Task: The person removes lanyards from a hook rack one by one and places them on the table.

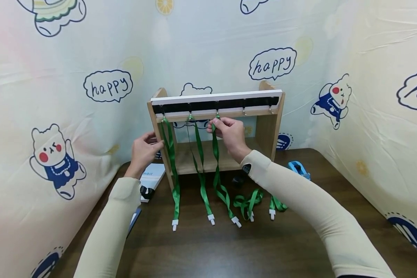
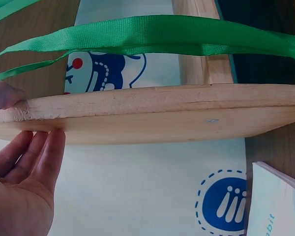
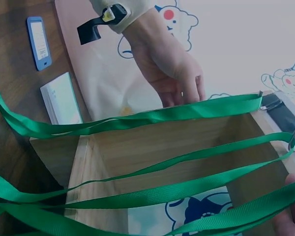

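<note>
My right hand (image 1: 231,135) pinches a green lanyard (image 1: 216,150) close to the middle hook of a wooden rack (image 1: 265,133). That lanyard hangs down to the table, its white clip lying there. Two more lanyards hang from the hooks to its left: one at the far-left hook (image 1: 163,116), the other at the second hook (image 1: 190,115). With thumb and fingers on either side, my left hand (image 2: 27,182) holds the rack's left side panel (image 2: 152,113). In the right wrist view, only fingertips (image 3: 285,223) of my right hand show, beside the nearest lanyard (image 3: 246,214).
Two loose green lanyards (image 1: 249,201) (image 1: 277,203) lie on the dark table (image 1: 208,255). The two right-hand hooks (image 1: 244,110) carry nothing. A blue object (image 1: 299,170) sits right of the rack; a white box or book (image 1: 153,174) and a blue card holder (image 3: 39,44) lie left.
</note>
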A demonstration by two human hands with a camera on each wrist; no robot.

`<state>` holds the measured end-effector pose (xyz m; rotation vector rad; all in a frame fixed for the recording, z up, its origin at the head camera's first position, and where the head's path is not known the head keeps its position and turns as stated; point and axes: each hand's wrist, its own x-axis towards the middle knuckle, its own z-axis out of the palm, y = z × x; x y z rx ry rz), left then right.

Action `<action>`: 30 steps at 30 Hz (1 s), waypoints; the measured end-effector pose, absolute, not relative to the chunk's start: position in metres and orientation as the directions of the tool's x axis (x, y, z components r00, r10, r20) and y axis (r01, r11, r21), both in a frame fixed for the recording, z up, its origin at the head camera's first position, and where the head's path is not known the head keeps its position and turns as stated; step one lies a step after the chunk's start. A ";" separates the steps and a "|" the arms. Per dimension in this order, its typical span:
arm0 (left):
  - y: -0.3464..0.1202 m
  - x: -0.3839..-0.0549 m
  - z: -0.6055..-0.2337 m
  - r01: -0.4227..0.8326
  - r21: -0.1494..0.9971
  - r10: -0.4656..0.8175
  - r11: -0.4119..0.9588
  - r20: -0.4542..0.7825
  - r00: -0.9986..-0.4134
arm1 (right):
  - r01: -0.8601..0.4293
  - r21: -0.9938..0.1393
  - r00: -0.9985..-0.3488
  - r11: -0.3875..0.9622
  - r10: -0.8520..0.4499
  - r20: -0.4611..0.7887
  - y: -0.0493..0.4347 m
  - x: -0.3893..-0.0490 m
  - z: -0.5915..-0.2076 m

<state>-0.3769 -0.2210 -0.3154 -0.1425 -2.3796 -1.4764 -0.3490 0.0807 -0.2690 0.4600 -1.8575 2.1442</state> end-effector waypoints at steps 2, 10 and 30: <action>-0.221 -0.377 -0.314 0.261 0.854 -0.088 0.451 0.333 -0.939 | -0.413 -0.899 -0.908 -0.148 -0.015 0.419 0.082 -0.346 -0.268; -0.220 -0.376 -0.314 0.255 0.856 -0.089 0.451 0.327 -0.941 | -0.416 -0.896 -0.900 -0.153 -0.069 0.430 0.096 -0.335 -0.275; -0.221 -0.378 -0.315 0.254 0.856 -0.087 0.450 0.326 -0.941 | -0.199 -0.910 -0.910 -0.364 -0.275 0.310 0.153 -0.325 -0.307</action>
